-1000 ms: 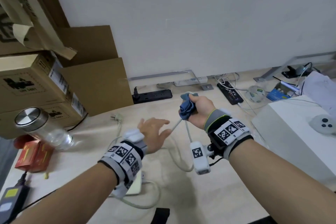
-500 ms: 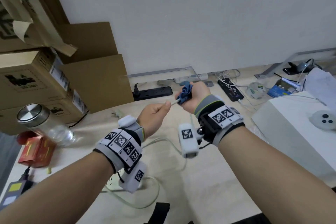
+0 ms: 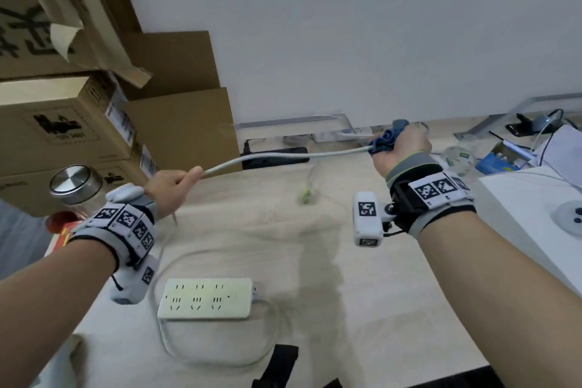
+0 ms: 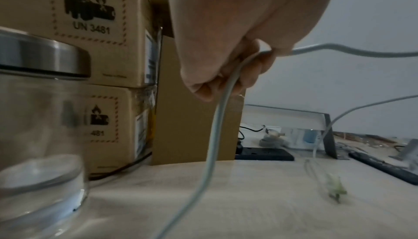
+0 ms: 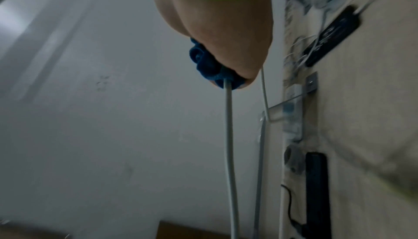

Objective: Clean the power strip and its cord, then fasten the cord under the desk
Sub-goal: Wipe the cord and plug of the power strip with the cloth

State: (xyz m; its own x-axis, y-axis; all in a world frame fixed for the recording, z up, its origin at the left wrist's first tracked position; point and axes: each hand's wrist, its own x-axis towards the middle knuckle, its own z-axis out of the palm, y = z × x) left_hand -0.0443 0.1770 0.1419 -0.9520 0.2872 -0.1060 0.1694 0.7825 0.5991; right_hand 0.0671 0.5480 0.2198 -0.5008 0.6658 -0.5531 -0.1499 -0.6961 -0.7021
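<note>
A white power strip (image 3: 206, 298) lies flat on the desk near me, its white cord (image 3: 283, 156) looping off the desk and rising into the air. My left hand (image 3: 171, 187) pinches the cord at mid left; in the left wrist view the cord (image 4: 222, 103) runs down out of the left hand (image 4: 237, 46). My right hand (image 3: 401, 148) at the far right grips a bunched blue cloth (image 3: 384, 140) wrapped round the cord, seen in the right wrist view as the blue cloth (image 5: 205, 64) with the cord (image 5: 229, 135) coming out of it. The cord is stretched between both hands. Its plug (image 3: 305, 195) rests on the desk.
Stacked cardboard boxes (image 3: 63, 132) and a glass jar (image 3: 77, 190) with a steel lid stand at the left. A black power strip (image 3: 274, 156) lies by the wall, with clutter and cables at the far right. A white box (image 3: 535, 214) sits right. A black strap (image 3: 277, 365) lies near the front edge.
My hands have moved apart: the left took hold of the cord and pulled left, the right slid the cloth along the cord to the right. The power strip has come into view.
</note>
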